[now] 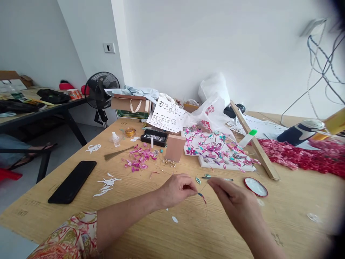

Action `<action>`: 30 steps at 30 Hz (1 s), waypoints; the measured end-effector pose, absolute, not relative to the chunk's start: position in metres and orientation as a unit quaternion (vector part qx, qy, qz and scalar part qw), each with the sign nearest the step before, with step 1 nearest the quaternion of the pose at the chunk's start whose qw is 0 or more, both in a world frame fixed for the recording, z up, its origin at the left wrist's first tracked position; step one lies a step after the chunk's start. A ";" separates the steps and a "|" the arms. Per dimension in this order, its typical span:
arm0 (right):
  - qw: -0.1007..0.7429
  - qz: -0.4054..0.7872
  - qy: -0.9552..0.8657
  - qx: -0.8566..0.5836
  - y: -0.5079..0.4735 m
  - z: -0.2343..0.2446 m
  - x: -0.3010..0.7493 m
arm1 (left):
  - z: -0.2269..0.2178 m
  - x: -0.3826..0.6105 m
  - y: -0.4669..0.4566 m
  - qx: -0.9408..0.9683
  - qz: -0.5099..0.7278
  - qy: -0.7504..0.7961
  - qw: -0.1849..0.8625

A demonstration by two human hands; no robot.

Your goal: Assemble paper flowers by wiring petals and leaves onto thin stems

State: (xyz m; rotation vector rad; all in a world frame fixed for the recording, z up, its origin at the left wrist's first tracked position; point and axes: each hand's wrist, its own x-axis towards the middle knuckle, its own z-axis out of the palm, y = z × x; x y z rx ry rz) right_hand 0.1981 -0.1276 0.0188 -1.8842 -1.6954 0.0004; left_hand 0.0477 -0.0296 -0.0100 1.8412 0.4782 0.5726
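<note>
My left hand (176, 190) pinches one end of a small, narrow petal (202, 198) coloured teal and pink, just above the table. From beside it a fine thread or wire (204, 186) runs up to my right hand (237, 199), whose thumb and fingertips are closed on it. Whether it is thread or wire I cannot make out. Behind the hands lies a green-and-white leaf-shaped piece (198, 180), with a second leaf piece (206, 176) close by. A white oval paper cutout (175, 219) rests on the wood below my left hand.
Pink petals (140, 156) and a black tray (153, 137) lie beyond my left hand. Finished-looking flower sprigs (215, 147) rest on white foam. A round red-rimmed dish (256, 187) and a wooden bar (256, 144) are at right, a black phone (72, 181) at left.
</note>
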 end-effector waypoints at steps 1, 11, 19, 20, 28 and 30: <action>0.304 0.016 -0.632 -0.713 -0.121 0.017 0.204 | -0.007 0.045 -0.032 0.750 0.229 0.201 0.587; 0.365 0.164 -0.607 -0.687 -0.137 -0.045 0.162 | -0.008 0.053 -0.031 0.608 0.310 0.282 0.674; 0.311 0.052 -0.642 -0.699 -0.135 0.015 0.190 | -0.013 0.052 -0.037 0.818 0.247 0.170 0.490; 0.322 0.068 -0.631 -0.703 -0.128 0.014 0.197 | -0.011 0.050 -0.038 0.800 0.238 0.172 0.523; 0.374 0.205 -0.593 -0.683 -0.128 -0.051 0.174 | -0.011 0.052 -0.032 0.650 0.307 0.263 0.644; 0.349 0.171 -0.617 -0.685 -0.141 -0.050 0.161 | -0.018 0.056 -0.028 0.702 0.326 0.267 0.574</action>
